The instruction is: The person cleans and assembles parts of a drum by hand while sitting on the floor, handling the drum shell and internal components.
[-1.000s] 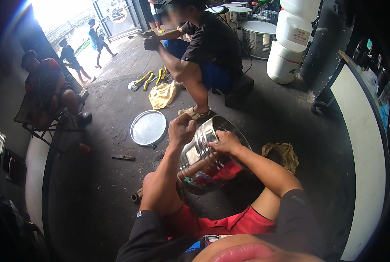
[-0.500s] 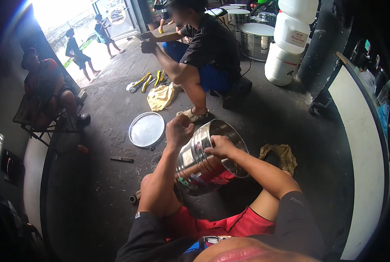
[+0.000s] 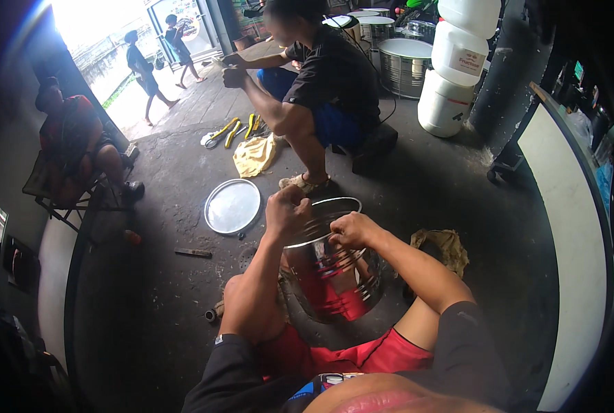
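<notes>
A shiny ridged metal drum shell [image 3: 334, 289] is between my bent legs, blurred by motion, with its open top near my hands. My left hand [image 3: 286, 213] is closed at the upper left of the shell; what lies inside its fingers is hidden. My right hand [image 3: 350, 230] is closed on the shell near its upper right. A pale round drumhead [image 3: 232, 205] lies on the floor beyond my left hand. A thin metal bar [image 3: 193, 252] lies left of my arm, and a crumpled tan cloth [image 3: 445, 253] lies right of the shell.
A co-worker [image 3: 321, 82] squats ahead near a yellow cloth [image 3: 253, 155] and yellow-handled tools [image 3: 231, 132]. Another person [image 3: 80, 144] sits at left. People [image 3: 145, 76] walk outside the doorway. Stacked white containers [image 3: 441, 96] and drums [image 3: 405, 65] stand behind; a white panel [image 3: 568, 241] is at right.
The metal shell has turned from leaning sideways to more upright, with my right hand moving slightly with it. My left hand stays raised. The people outside have walked along.
</notes>
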Demonstrator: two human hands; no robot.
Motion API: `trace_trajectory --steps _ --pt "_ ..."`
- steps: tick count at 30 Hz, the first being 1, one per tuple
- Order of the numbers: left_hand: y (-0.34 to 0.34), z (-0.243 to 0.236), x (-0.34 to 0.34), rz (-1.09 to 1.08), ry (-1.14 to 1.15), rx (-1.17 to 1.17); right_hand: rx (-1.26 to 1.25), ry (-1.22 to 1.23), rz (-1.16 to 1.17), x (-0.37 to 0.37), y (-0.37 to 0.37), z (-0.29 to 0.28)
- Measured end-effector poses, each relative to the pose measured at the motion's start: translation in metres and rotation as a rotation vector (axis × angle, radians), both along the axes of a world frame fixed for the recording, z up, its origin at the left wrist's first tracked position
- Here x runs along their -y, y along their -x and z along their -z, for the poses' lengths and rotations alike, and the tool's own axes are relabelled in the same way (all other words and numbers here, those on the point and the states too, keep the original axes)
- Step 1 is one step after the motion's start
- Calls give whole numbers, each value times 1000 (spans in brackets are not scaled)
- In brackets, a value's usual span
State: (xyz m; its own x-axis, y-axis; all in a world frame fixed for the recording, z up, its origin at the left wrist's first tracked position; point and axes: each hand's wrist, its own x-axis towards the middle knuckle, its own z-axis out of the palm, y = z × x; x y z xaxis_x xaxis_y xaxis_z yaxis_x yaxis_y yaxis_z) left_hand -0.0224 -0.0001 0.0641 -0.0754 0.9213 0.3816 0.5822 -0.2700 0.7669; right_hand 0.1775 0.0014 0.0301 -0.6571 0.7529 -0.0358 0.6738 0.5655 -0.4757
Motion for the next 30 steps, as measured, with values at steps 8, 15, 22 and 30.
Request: trace_trajectory --steps 8,15,22,30 --pt "3 14 -6 216 374 -110 37 -104 188 0 -1 6" --pt "-22 25 6 412 559 -644 10 -173 268 -5 -9 16" --pt "-25 34 5 336 517 -628 -100 -179 126 -25 -23 35" --pt "-46 31 9 257 395 -578 -2 -117 171 -12 -12 2"
